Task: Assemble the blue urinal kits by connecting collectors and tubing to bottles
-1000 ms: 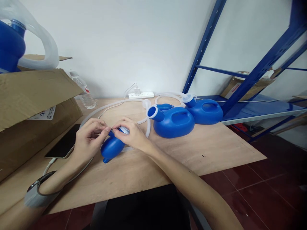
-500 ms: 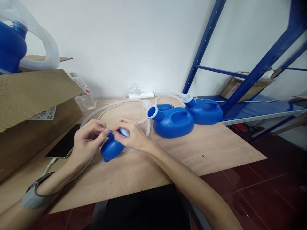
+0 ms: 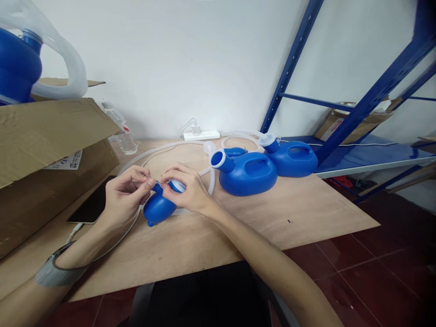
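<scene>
A small blue bulb-shaped piece (image 3: 159, 207) rests on the wooden table below my fingers, its narrow neck pointing up between them. My left hand (image 3: 127, 193) is pinched at the left of that neck; what its fingertips grip is too small to make out. On the other side, my right hand (image 3: 185, 187) pinches close to the neck, its thumb and forefinger on something tiny. Partly under my right hand lies a white-rimmed blue part (image 3: 177, 185). Clear tubing (image 3: 156, 149) loops behind both hands to a translucent cap (image 3: 209, 147).
Two blue handled jugs (image 3: 248, 177) (image 3: 295, 159) stand right of my hands, one uncapped. At the left are a cardboard box (image 3: 51, 131), a phone on its cable (image 3: 90, 204) and a plastic bottle (image 3: 126, 136). A power strip (image 3: 201, 135) lies by the wall; blue shelving (image 3: 368, 145) is at right.
My fingertips have spread slightly apart, showing more of the bulb's neck. The view has shifted a little.
</scene>
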### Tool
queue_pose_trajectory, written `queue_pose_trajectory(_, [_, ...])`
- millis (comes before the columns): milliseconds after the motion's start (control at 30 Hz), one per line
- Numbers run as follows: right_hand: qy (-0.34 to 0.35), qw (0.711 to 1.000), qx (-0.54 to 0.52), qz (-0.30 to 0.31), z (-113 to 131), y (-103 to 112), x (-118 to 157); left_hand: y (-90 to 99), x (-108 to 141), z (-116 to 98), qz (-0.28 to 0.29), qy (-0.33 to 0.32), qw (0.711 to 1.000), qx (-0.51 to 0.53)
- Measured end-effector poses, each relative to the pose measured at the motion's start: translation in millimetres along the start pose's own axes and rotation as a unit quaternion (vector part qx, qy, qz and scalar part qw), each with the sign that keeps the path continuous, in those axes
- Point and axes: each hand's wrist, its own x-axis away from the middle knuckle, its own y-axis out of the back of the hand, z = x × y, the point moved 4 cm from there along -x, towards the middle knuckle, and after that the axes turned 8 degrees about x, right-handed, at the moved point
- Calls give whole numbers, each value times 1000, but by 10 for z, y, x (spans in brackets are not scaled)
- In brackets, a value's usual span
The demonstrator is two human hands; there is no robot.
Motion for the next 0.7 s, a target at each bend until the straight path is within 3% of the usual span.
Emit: queue_pose_trajectory(700, [19, 999, 25, 34, -28, -27, 30, 4, -1, 47, 15, 9, 1000, 17])
